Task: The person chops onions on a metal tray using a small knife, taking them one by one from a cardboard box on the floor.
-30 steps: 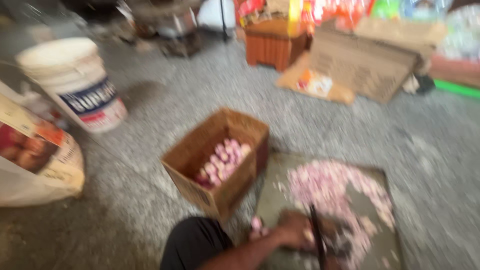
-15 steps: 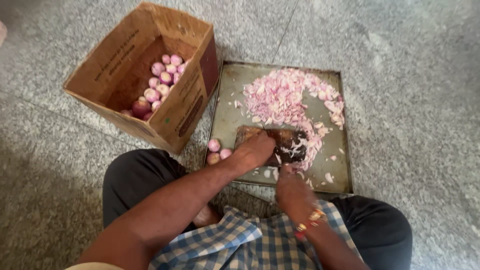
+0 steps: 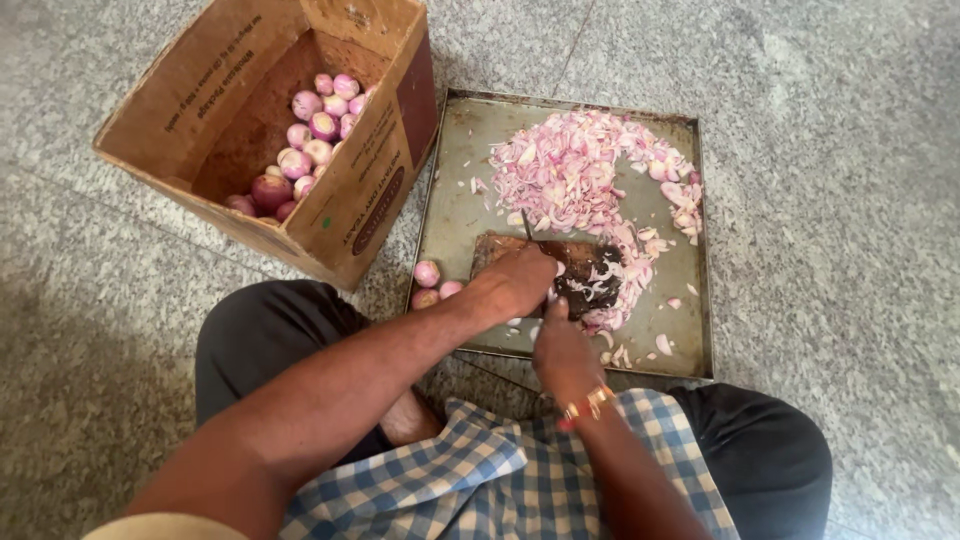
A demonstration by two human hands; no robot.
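The left hand (image 3: 515, 282) lies curled on a small dark wooden board (image 3: 590, 272) in a metal tray (image 3: 455, 200) on the stone floor, pressing down on something hidden under its fingers. The right hand (image 3: 562, 350) has its grip closed on the handle of a knife (image 3: 548, 258), whose thin blade runs lengthways away from the person, tip pointing to the heap of chopped onion (image 3: 575, 170). Three peeled onions (image 3: 436, 283) lie just left of the tray, beside a tilted cardboard box (image 3: 350, 190) holding more.
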